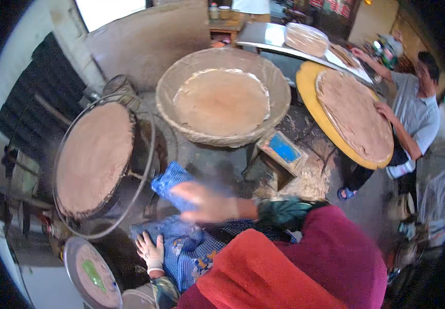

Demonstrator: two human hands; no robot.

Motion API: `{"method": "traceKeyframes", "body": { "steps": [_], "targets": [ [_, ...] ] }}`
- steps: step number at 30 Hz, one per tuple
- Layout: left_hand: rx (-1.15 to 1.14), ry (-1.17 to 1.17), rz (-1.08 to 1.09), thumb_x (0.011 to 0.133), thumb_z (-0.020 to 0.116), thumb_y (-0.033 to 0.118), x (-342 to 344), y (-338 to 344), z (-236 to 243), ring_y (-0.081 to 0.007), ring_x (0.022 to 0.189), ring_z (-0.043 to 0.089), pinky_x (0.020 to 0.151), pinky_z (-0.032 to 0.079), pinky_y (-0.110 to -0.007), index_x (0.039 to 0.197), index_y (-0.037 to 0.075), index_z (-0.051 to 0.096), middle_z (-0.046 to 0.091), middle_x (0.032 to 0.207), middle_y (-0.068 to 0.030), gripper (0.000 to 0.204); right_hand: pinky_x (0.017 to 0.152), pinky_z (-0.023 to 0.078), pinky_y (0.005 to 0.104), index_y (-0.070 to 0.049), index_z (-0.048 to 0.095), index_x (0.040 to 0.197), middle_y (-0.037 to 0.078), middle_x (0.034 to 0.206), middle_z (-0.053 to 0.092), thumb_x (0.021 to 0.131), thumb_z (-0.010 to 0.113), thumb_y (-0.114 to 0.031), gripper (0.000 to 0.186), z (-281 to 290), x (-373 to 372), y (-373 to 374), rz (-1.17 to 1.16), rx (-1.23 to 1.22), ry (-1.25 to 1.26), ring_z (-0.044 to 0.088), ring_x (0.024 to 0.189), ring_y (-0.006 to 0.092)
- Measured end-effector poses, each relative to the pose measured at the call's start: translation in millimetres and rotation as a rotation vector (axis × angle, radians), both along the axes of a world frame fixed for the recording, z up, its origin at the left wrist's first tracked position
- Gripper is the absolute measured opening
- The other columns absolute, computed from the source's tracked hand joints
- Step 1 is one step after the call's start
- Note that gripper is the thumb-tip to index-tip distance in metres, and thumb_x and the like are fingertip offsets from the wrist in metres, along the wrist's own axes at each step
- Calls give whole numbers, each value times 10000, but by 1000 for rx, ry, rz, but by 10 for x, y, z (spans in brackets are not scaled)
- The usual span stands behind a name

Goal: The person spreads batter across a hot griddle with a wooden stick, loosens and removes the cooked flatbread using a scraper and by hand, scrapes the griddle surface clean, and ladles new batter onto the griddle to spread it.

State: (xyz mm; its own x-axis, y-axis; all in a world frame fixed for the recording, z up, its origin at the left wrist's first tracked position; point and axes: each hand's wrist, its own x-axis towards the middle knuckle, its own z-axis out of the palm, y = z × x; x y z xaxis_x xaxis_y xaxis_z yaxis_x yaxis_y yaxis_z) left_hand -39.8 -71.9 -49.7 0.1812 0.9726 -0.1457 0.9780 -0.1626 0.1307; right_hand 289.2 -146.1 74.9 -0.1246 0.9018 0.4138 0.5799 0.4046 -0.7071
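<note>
My left hand, in a thin pale glove, lies with its fingers spread on the blue checked cloth over my lap. My right hand is smeared by motion and hovers over or touches a blue patterned cloth part; whether its fingers grip that cloth cannot be made out. To the left of my hands stands a round pan filled with a flat brown mass, a metal hoop around it. At lower left, a metal bowl holds pale brown paste and a green flat piece.
Ahead is a large cloth-lined round basket with a brown layer inside. A wooden stool with a blue top stands before me. At right a person touches a brown sheet on a yellow round board. Behind is a metal table.
</note>
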Motion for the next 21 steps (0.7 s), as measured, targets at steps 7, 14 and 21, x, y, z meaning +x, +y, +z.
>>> {"method": "traceKeyframes", "body": {
  "steps": [7,14,21],
  "targets": [
    [180,35,-166,883,581,532,33,-29,149,-426,1332,371,1067,339,-527,1392,48,442,402,1434,-256,716,1132,162,594,-123,249,1514,225,1540,243,769,634,-640,985,-1048,1744,-1246,-810,-830,-253,172,1448,399],
    [-65,82,-90,909,549,556,636,40,684,-392,1396,296,1120,309,-493,1398,-6,442,296,1518,-235,753,1109,137,653,-110,210,1514,274,1549,175,663,752,-615,1128,-1554,2683,-1328,-1241,-907,-297,139,1443,454],
    [17,105,-159,903,571,485,625,-7,651,-407,1367,332,1094,308,-563,1371,-11,463,348,1476,-255,690,1107,197,636,-49,324,1457,269,1420,381,785,658,-305,793,-2252,2616,-1488,-1226,-817,-489,326,1352,449]
  ]
}}
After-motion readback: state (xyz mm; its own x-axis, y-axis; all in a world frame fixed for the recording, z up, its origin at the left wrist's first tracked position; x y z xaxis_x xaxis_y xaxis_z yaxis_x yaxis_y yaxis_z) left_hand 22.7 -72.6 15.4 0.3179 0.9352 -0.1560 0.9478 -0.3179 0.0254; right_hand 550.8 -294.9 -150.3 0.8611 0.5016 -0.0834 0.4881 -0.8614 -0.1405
